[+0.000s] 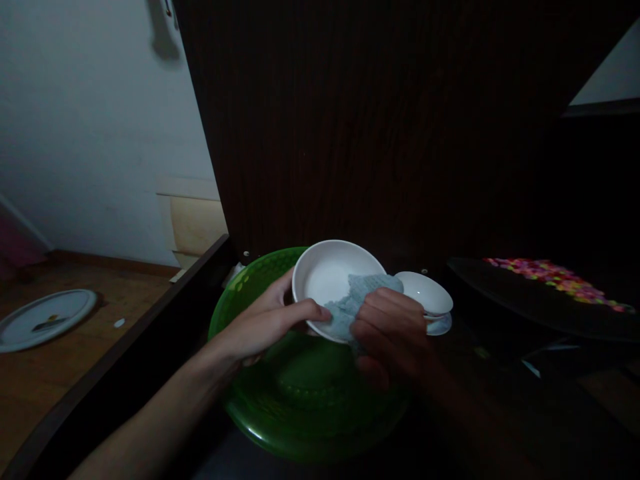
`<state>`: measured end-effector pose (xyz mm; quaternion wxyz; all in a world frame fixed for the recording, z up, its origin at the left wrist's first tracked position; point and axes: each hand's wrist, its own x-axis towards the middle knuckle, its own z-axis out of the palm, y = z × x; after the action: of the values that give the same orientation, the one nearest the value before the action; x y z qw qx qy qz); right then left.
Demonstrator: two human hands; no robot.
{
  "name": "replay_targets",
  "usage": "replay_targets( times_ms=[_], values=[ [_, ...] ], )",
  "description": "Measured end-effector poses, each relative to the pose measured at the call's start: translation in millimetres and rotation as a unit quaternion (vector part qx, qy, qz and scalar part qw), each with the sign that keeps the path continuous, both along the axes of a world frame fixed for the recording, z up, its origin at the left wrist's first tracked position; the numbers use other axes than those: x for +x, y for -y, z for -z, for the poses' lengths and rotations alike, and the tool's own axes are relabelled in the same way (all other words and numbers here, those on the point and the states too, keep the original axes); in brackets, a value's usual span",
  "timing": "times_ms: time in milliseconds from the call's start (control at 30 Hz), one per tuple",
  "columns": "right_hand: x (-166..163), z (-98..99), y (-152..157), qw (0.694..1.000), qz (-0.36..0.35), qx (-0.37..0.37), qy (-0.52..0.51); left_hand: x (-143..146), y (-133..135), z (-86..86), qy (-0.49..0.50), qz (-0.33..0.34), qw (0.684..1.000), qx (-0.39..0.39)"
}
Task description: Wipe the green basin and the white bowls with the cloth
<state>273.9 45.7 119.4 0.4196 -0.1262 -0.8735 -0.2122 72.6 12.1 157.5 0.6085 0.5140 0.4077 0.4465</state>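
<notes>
A white bowl (325,270) is tilted toward me above a green plastic basin (260,427). My left hand (273,313) grips the bowl by its left side, thumb over the near rim and the other fingers behind or under it. Bunched in my right hand (393,327) is a grey-blue cloth (373,287), which lies against the bowl's inside and right rim. Part of the cloth is hidden by my knuckles. Just to the right, a smaller white bowl (425,293) rests on another white dish (440,325), partly behind my right hand.
A dark wooden panel (375,133) rises behind the basin. On the right, small colourful pieces (555,280) lie on a dark surface. At the left, a dark wooden edge (125,347) borders the work place, and a white round lid-like object (50,320) lies on the floor.
</notes>
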Motion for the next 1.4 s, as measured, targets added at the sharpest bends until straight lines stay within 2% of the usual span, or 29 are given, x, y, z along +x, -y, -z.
replay_targets(
  times_ms=[67, 133, 233, 367, 533, 667, 800, 900, 1100, 1267, 1400],
  values=[
    [-4.8, -13.4, -0.1, 0.999, -0.042, -0.012, 0.018, -6.4, -4.2, -2.8, -0.029, -0.046, 0.998, 0.030],
    [-7.0, -21.7, -1.8, 0.995, -0.064, -0.060, 0.048, -13.3, -8.3, -5.7, -0.059, -0.079, 0.993, 0.060],
    [-6.0, -23.7, -4.8, 0.984, -0.068, -0.124, 0.112, -22.3, -13.7, -9.0, -0.090, -0.101, 0.985, 0.103],
    [-5.0, -12.3, -10.0, 0.975, -0.052, -0.133, 0.168, -30.0, -18.8, -11.1, -0.147, -0.087, 0.975, 0.143],
    [-7.0, 1.2, -19.2, 0.978, -0.056, -0.111, 0.165, -37.5, -24.2, -11.7, -0.211, -0.076, 0.959, 0.174],
    [-4.8, 0.0, -25.6, 0.975, -0.066, -0.105, 0.182, -47.4, -28.8, -12.2, -0.237, -0.041, 0.955, 0.176],
    [-2.7, -2.3, -31.2, 0.978, -0.062, -0.067, 0.188, -58.6, -31.3, -14.9, -0.250, 0.003, 0.954, 0.169],
    [-3.6, -2.3, -32.3, 0.985, -0.048, -0.032, 0.163, -60.1, -30.7, -15.2, -0.236, -0.009, 0.956, 0.174],
    [-6.3, -7.2, -24.3, 0.994, -0.011, 0.019, 0.106, -44.2, -28.1, -2.9, -0.133, -0.091, 0.975, 0.150],
    [-10.7, -7.3, -20.1, 0.997, 0.020, 0.049, 0.055, -31.9, -28.6, 11.8, -0.065, -0.091, 0.978, 0.175],
    [-17.2, -4.3, -17.1, 0.998, 0.029, 0.047, 0.028, -24.5, -27.8, 13.7, -0.072, -0.087, 0.975, 0.192]
  ],
)
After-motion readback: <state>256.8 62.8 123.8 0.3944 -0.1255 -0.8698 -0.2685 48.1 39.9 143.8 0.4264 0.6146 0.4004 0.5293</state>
